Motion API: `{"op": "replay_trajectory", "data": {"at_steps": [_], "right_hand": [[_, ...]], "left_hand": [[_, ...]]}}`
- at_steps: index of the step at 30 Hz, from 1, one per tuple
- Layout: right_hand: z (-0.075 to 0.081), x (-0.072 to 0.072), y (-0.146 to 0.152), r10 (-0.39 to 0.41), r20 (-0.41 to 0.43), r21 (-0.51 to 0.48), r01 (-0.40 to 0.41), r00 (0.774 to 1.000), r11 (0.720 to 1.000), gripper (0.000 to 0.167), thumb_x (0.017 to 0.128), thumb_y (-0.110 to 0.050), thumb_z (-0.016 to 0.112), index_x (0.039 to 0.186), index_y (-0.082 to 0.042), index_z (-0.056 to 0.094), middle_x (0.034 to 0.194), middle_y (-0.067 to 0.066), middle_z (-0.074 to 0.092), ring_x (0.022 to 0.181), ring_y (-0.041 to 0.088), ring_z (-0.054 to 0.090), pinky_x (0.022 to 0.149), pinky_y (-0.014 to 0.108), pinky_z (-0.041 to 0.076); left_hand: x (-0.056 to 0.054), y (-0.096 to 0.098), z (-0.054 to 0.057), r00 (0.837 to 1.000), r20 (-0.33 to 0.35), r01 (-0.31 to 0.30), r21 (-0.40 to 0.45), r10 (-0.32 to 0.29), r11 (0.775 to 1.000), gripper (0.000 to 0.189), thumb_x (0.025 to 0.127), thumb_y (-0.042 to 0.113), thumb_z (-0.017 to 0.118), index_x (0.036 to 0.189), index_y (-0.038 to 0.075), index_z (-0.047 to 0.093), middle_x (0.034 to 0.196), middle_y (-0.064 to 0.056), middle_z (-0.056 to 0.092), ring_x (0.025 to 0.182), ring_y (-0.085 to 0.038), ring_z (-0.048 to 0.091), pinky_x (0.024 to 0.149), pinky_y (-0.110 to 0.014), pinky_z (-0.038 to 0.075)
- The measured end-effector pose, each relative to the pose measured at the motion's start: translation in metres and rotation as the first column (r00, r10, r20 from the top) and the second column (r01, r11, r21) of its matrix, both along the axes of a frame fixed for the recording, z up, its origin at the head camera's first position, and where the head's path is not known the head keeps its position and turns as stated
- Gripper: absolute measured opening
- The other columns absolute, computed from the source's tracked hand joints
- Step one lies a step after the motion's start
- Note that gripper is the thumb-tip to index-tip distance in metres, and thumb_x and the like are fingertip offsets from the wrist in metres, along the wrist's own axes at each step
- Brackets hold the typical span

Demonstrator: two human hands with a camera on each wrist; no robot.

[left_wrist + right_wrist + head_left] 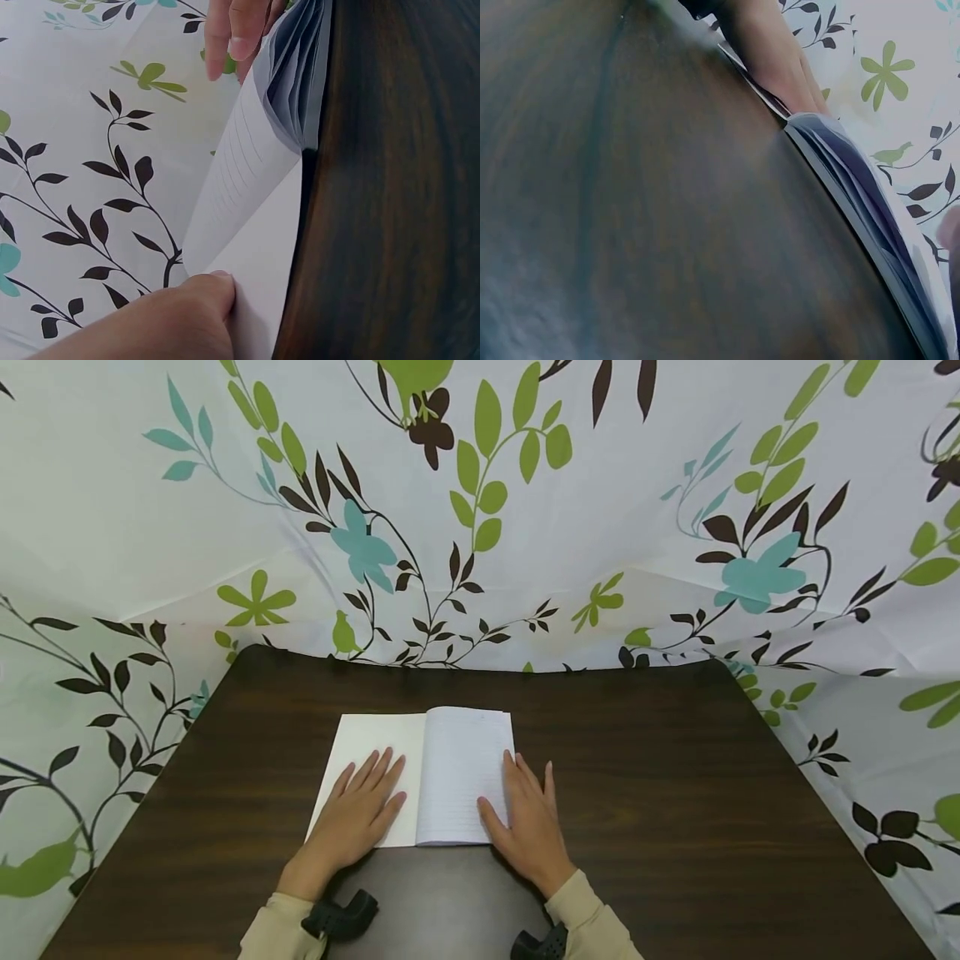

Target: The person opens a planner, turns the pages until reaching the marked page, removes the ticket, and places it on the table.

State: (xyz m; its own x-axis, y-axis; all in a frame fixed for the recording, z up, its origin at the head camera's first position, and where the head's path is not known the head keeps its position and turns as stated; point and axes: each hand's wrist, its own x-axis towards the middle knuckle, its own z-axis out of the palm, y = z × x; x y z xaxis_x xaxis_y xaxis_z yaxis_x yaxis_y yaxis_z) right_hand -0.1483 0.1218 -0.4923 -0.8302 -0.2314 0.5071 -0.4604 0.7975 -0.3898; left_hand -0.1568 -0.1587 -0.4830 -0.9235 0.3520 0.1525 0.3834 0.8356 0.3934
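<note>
An open notebook (pixel 462 777) lies on the table, a blank white side on the left and a lined page on the right. My left hand (pixel 358 814) rests on the blank side with fingers spread and straight; its thumb side shows against the paper in the left wrist view. At the right edge of the lined page is my right hand (pixel 528 827), fingers extended past the edge and thumb over the paper. In the left wrist view, the loose page edges (pixel 289 82) fan slightly above the cover. The right wrist view shows the stacked pages (pixel 855 195) from the side.
The dark wooden table (pixel 675 793) stretches out on both sides of the notebook. Behind and beside it hangs a white cloth (pixel 600 527) with leaf and bird prints. Black wrist devices (pixel 345 917) sit below the hands, near a grey surface (pixel 435 902) at the front.
</note>
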Motion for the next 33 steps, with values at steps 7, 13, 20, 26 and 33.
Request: {"op": "replay_trajectory", "data": {"at_steps": [7,13,20,26,33], "right_hand": [[0.0016,0.0010,-0.0022,0.027,0.121,0.094,-0.038,0.992,0.995,0.091,0.099,-0.062,0.056,0.152,0.012,0.041,0.155,0.024,0.046,0.148,0.031,0.042,0.122,0.066,0.013],[0.0057,0.0024,-0.0076,0.051,0.191,0.174,-0.085,0.980,0.981,0.112,0.091,-0.081,0.048,0.155,0.010,0.036,0.159,0.023,0.040,0.152,0.029,0.035,0.123,0.065,0.007],[0.0040,0.0055,-0.0079,0.095,0.135,0.193,-0.120,0.986,0.974,0.117,0.086,-0.082,0.057,0.155,0.009,0.036,0.158,0.023,0.043,0.149,0.031,0.040,0.123,0.067,0.008],[0.0020,0.0064,-0.0051,0.110,0.106,0.181,-0.128,0.988,0.975,0.113,0.089,-0.083,0.050,0.154,0.009,0.039,0.155,0.022,0.047,0.147,0.030,0.044,0.122,0.068,0.009],[0.0034,0.0049,-0.0061,0.124,0.128,0.169,-0.145,0.984,0.975,0.112,0.090,-0.082,0.050,0.154,0.009,0.039,0.157,0.022,0.044,0.148,0.028,0.042,0.123,0.067,0.008]], "left_hand": [[-0.0014,0.0007,-0.0002,1.000,-0.013,-0.007,-0.011,0.007,1.000,0.059,0.108,0.036,0.048,0.160,0.008,0.039,0.167,-0.015,0.030,0.156,-0.036,0.023,0.124,-0.058,0.011],[-0.0010,0.0008,0.0005,1.000,-0.009,-0.008,-0.010,0.008,1.000,0.059,0.108,0.035,0.048,0.160,0.008,0.039,0.167,-0.015,0.030,0.156,-0.036,0.023,0.124,-0.058,0.011],[0.0004,0.0014,-0.0007,1.000,0.004,-0.006,0.000,0.006,1.000,0.059,0.109,0.036,0.048,0.160,0.008,0.039,0.167,-0.015,0.030,0.156,-0.036,0.023,0.124,-0.058,0.010],[0.0005,0.0023,-0.0027,1.000,0.014,-0.004,0.006,0.004,1.000,0.060,0.109,0.037,0.047,0.161,0.008,0.038,0.168,-0.015,0.029,0.157,-0.036,0.021,0.124,-0.058,0.009],[-0.0018,0.0011,-0.0020,1.000,0.011,-0.014,-0.010,0.014,1.000,0.060,0.109,0.038,0.046,0.161,0.010,0.037,0.168,-0.014,0.028,0.157,-0.035,0.020,0.124,-0.058,0.009]]}}
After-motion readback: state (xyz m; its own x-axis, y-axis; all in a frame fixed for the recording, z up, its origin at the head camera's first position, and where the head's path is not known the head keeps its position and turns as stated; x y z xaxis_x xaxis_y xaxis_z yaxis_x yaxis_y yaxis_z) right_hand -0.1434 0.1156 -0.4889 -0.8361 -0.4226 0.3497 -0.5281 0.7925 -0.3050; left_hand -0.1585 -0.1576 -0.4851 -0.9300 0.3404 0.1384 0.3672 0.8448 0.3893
